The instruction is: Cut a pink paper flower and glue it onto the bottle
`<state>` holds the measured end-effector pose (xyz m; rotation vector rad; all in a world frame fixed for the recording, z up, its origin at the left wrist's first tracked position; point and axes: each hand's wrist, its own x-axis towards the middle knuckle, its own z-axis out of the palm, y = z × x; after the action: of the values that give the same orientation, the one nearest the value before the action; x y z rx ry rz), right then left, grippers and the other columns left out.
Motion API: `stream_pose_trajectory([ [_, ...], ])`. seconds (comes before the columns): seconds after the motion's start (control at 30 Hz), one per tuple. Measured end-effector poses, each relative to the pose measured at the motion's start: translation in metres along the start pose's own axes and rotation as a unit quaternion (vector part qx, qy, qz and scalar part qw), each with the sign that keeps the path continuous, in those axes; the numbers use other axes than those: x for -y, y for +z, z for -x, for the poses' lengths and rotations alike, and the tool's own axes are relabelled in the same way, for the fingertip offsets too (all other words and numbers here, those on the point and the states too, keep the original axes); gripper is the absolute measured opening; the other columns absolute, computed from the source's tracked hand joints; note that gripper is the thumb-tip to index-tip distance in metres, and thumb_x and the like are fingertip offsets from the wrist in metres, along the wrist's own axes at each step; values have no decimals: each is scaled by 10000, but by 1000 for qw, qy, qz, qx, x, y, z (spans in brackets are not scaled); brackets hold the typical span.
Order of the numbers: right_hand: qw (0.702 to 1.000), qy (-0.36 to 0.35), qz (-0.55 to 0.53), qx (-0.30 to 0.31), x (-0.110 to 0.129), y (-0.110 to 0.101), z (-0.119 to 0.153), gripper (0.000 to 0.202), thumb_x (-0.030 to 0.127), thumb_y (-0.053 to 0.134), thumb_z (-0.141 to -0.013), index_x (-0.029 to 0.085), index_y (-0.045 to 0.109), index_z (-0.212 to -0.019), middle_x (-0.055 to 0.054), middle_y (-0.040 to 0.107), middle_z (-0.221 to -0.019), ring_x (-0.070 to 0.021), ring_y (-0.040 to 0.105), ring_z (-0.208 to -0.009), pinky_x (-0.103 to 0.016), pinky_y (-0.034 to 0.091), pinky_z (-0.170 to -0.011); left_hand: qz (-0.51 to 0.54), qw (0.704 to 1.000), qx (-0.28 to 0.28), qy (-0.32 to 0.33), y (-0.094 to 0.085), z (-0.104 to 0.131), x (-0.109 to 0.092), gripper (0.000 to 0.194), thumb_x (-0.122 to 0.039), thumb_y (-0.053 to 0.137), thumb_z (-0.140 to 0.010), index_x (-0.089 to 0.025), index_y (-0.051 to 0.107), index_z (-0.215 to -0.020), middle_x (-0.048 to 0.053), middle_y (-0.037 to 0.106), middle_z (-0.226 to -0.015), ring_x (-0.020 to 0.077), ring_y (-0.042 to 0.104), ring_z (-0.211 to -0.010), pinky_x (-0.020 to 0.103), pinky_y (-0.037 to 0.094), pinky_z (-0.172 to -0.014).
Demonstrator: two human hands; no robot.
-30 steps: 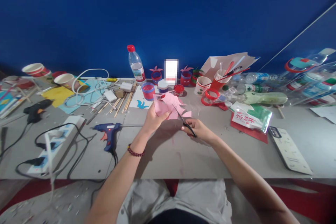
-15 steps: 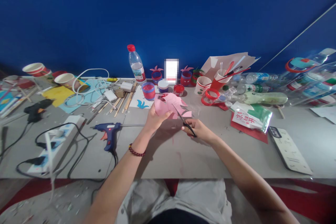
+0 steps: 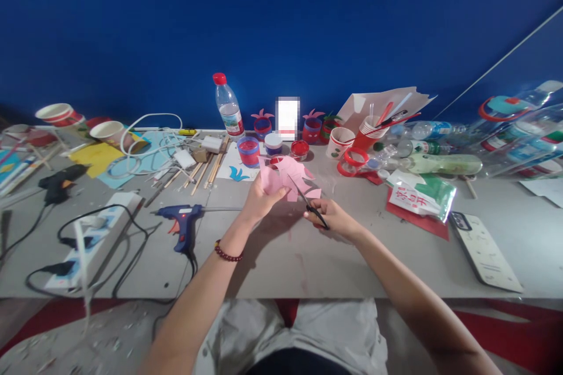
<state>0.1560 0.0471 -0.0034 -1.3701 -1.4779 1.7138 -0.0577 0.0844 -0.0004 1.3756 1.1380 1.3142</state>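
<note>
Pink paper (image 3: 285,176) with notched, pointed edges is pinched by my left hand (image 3: 264,198), thumb on top. My right hand (image 3: 332,217) is closed round the black handles of the scissors (image 3: 317,214), whose blades reach up-left to the paper. Just beyond the paper are a blue-rimmed red cup (image 3: 248,151), a white-lidded paint jar (image 3: 273,143) and an open jar of red paint (image 3: 299,149). A blue leaf-shaped cutout (image 3: 238,174) lies on a white sheet left of the paper.
A blue glue gun (image 3: 182,222) and a power strip (image 3: 99,240) with cables lie to the left. A red-capped bottle (image 3: 229,108) stands behind. Paper cups (image 3: 340,142), plastic bottles (image 3: 444,164) and a phone (image 3: 486,252) are on the right.
The pink paper has turned slightly and its notched right side is more spread out. Both hands have kept nearly the same place and hold.
</note>
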Motion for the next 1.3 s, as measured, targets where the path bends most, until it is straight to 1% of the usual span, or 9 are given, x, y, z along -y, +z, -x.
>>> stream_pose_trajectory([
  [0.13,1000,5,-2,2,1,0,0,494,537,789,-658,207,421,-666,89,387,-475,-50,288,-432,-204,211,-425,-36,999,10,-5,-2,-2,-4,656,-383,820,-670,-189,563,-1243,122,658,-1224,306,609,-1175,512,464,-1049],
  [0.27,1000,11,9,-3,4,0,2,488,556,789,-652,197,458,-680,84,393,-478,-53,292,-442,-206,226,-430,-33,999,27,12,-5,-2,-6,654,-357,815,-683,-200,551,-1261,111,646,-1248,299,580,-1225,503,427,-1089],
  [0.37,1000,16,8,-3,7,1,3,503,571,794,-637,196,462,-678,86,388,-472,-54,288,-444,-206,229,-434,-26,999,33,9,-6,-3,-5,651,-348,816,-685,-207,554,-1264,107,653,-1230,305,568,-1242,515,423,-1091],
  [0.63,1000,17,21,-5,8,1,4,517,566,791,-642,197,430,-660,82,394,-467,-53,295,-449,-207,230,-443,-53,997,44,28,-8,-4,-9,647,-364,799,-703,-198,548,-1276,127,631,-1293,312,580,-1234,519,424,-1092],
  [0.8,1000,16,2,-2,7,0,3,571,547,820,-608,212,358,-637,93,351,-468,-54,298,-459,-203,235,-448,-47,996,58,38,-9,-4,-10,632,-363,805,-695,-203,563,-1257,125,641,-1295,319,581,-1237,522,435,-1091],
  [0.93,1000,19,-15,6,7,1,2,590,547,826,-602,216,339,-640,101,330,-466,-50,282,-455,-200,225,-440,-41,996,74,32,-9,-4,-12,627,-367,801,-697,-199,568,-1254,128,649,-1286,329,587,-1230,528,455,-1073],
  [1.1,1000,23,-19,7,8,2,4,590,566,810,-623,215,336,-640,106,315,-468,-44,249,-455,-193,205,-428,-51,994,92,8,-10,-3,-16,664,-388,790,-706,-187,543,-1289,135,630,-1318,335,565,-1257,533,436,-1088],
  [1.3,1000,22,-9,3,11,2,6,590,574,803,-621,215,336,-637,106,314,-467,-41,248,-453,-197,211,-428,-47,993,107,-12,-12,-3,-18,684,-413,783,-712,-193,530,-1308,132,612,-1344,337,538,-1288,520,422,-1103],
])
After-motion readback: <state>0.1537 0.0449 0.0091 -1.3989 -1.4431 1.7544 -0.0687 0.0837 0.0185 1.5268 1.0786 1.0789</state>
